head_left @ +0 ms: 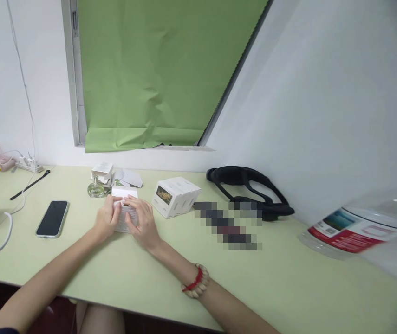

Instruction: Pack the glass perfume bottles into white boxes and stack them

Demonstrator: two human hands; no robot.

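Observation:
A small white box (pixel 123 225) with printed text on its face lies on the table between my hands, its top flap (pixel 124 191) raised. My left hand (pixel 108 217) grips the box's left side, with the fingers at its upper edge. From the right, my right hand (pixel 144 223) holds the same box, its thumb and bent fingers close to the opening. Something small and white shows under the fingertips, too covered to make out. Just behind my left hand stands a clear glass perfume bottle (pixel 95 189) with pale green liquid.
Opened white cartons (pixel 102 171) stand behind the bottle. Several white boxes (pixel 177 197) sit together right of my hands. Further right are a black headset-like frame (pixel 250 190) and a large plastic bottle (pixel 354 229). A phone (pixel 52 219) and a thin black stick (pixel 30 184) lie left.

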